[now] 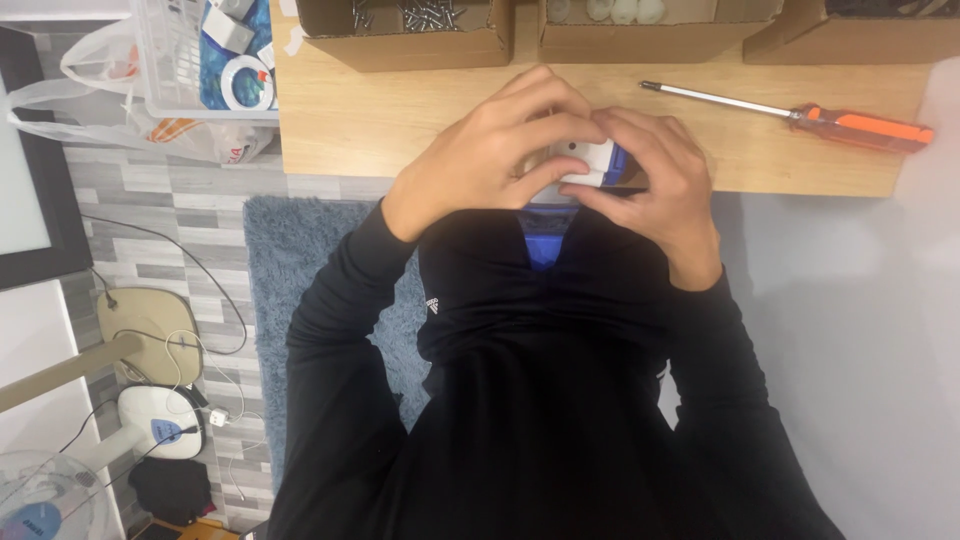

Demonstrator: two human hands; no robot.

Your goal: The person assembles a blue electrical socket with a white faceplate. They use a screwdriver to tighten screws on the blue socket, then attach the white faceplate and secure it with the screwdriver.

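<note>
Pinching a small white-and-blue part (590,160) at the worktop's (400,120) near edge, left hand (490,150) and right hand (660,190) curled together around it. An orange-handled screwdriver (800,115) lay toward the right edge; three open brown cardboard boxes (410,35) lined the far edge.

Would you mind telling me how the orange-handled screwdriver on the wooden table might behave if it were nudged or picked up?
The orange-handled screwdriver looks rigid, given its straight metal shaft. Its rounded handle suggests it could roll on the flat wooden table. The thick handle probably makes it handle-heavy.
</note>
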